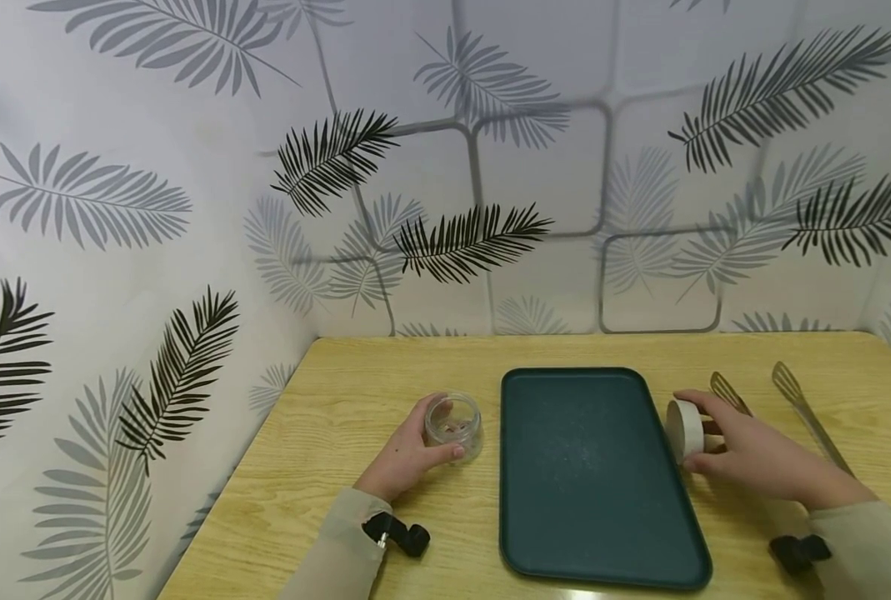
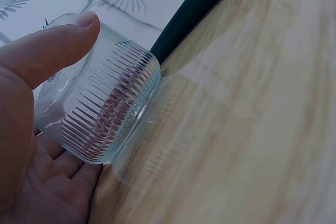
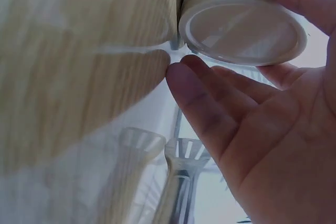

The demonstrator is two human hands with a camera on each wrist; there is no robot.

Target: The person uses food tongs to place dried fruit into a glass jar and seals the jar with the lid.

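Note:
My left hand (image 1: 407, 454) grips a clear glass jar (image 1: 466, 446) that stands upright on the table, left of the tray. The thumb (image 2: 58, 48) lies along one side of its wall. Small reddish pieces (image 2: 113, 108) show through the ribbed glass at the bottom. Over by the tray's right edge, my right hand (image 1: 760, 446) pinches a round, pale lid (image 1: 685, 429) between thumb and fingers. The lid is tilted on its edge, and its flat round face (image 3: 244, 30) shows in the right wrist view.
Between the hands lies a dark green rectangular tray (image 1: 595, 500) with faint pale marks on its surface. Metal tongs (image 1: 813, 412) with slotted ends lie right of it, partly behind the right hand. A leaf-patterned wall covering (image 1: 535, 275) borders the wooden table (image 1: 362, 375) at the back.

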